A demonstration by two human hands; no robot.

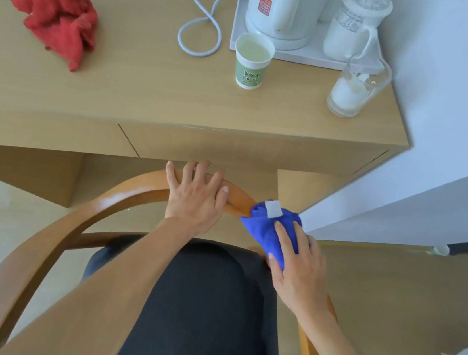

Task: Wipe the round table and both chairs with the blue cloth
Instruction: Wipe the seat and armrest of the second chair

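Blue cloth (269, 229), bunched into a soft wad with a white sewn label showing on top, sits on the right-hand bend of the chair's (40, 241) curved wooden rail, pressed there under the right hand (299, 263); that hand lies over it with fingers extended and a little apart, palm bearing down, which reads as a wiping grip rather than a carry. The left hand (194, 196) rests flat on the far, top part of the same rail, fingers spread and reaching over its outer edge, most likely to steady the chair so it does not shift or turn under the rubbing. The rail is one smooth, glossy band of honey-coloured wood that sweeps round from the near left, across the far side and down the right; inside it lies a dark, matte padded seat (209, 308), partly hidden by both forearms. The cloth looks like plush microfibre, thick enough to fold round the rail's narrow edge. I judge this to be the chair step of the job; no round table is in view, so how far that part has got cannot be told. Beyond the chair stands a pale wood-grain desk (149, 91) with flat, square edges. On it, well apart from the work, are a crumpled red cloth (57, 17) at far left, a paper cup (251, 60) holding pale liquid, a white electric kettle (282, 8) on a white tray (302, 57) with its looped cord (201, 21), a white lidded mug (354, 26), and a clear glass (358, 86) near the desk's right end.
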